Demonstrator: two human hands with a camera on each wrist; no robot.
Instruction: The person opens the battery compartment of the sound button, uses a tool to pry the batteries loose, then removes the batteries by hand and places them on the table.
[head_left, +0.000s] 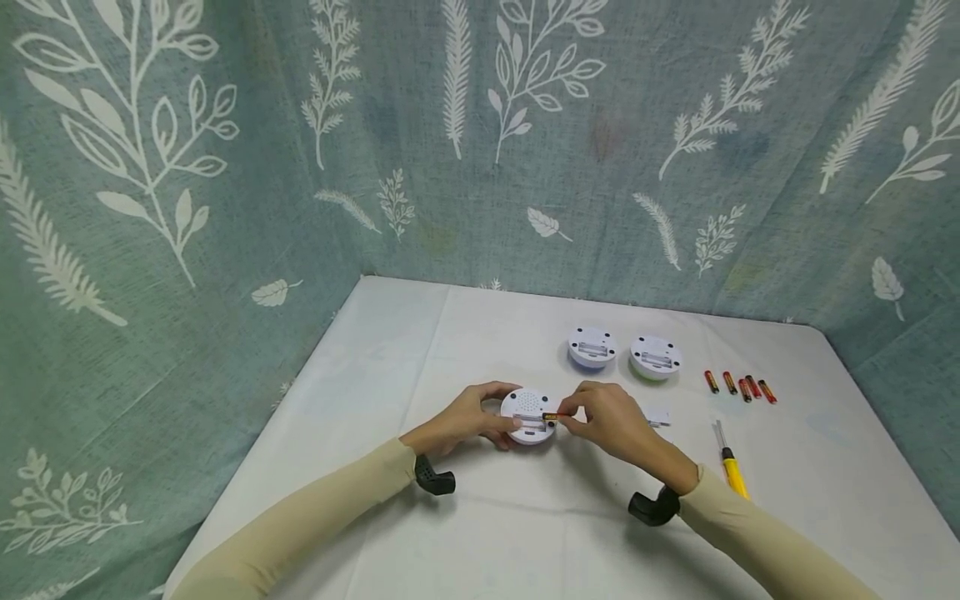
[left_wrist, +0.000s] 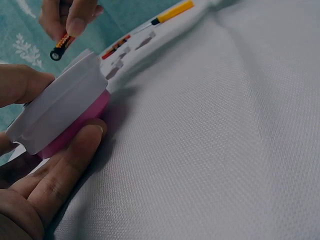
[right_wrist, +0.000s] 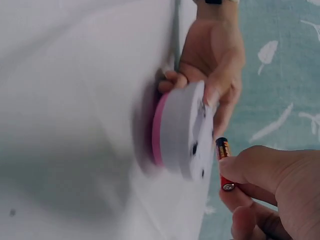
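Observation:
My left hand (head_left: 474,414) grips a round white device (head_left: 529,400) by its edge, thumb on the face and fingers beneath. The device has a pink side (left_wrist: 82,119) and is tilted in the left wrist view. Its upturned face shows speaker holes, dark round feet and an uncovered battery slot. Between thumb and fingers, my right hand (head_left: 611,419) pinches a small red and black battery (right_wrist: 225,162). In the head view the battery is at the right end of the slot; both wrist views show it held just off the face.
Two similar devices, one with a blue rim (head_left: 591,362) and one with a green rim (head_left: 652,374), lie farther back. Several loose batteries (head_left: 745,390) are at the right. A yellow-handled screwdriver (head_left: 735,477) lies near my right forearm. Small white pieces (head_left: 658,415) sit partly behind my right hand.

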